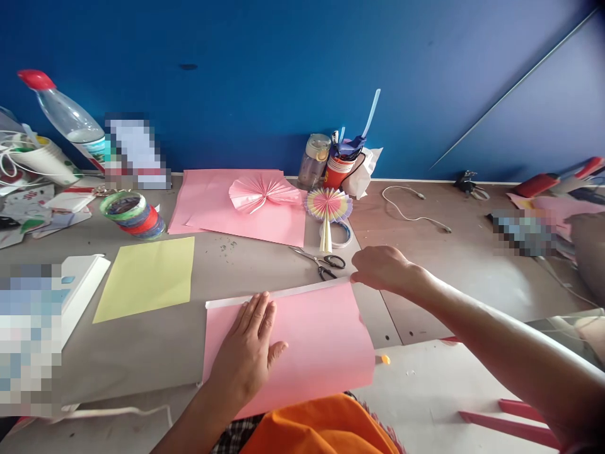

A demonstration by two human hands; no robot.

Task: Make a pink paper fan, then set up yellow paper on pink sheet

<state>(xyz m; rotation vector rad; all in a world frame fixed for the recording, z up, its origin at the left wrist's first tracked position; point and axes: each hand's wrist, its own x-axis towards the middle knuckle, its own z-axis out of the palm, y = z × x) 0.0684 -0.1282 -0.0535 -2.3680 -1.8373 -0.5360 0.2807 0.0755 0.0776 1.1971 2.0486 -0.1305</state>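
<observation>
A sheet of pink paper [312,340] lies in front of me, its near edge reaching over the table's edge toward my lap. Along its far edge runs a white strip of tape [302,291]. My left hand [250,347] rests flat on the left part of the sheet, fingers stretched out toward the strip. At the sheet's far right corner, my right hand [382,268] is closed in a pinch at the strip's right end; the fingertips are partly hidden. Just beyond the strip lie scissors [321,260] with black handles, close to my right hand.
Behind are pink sheets [208,195], a pleated pink paper fan [265,192], a round paper fan [328,207] and a tape roll [344,234]. Yellow paper [146,277] and a yarn-wrapped jar [135,214] lie left. A clear cup [314,162] stands by the wall.
</observation>
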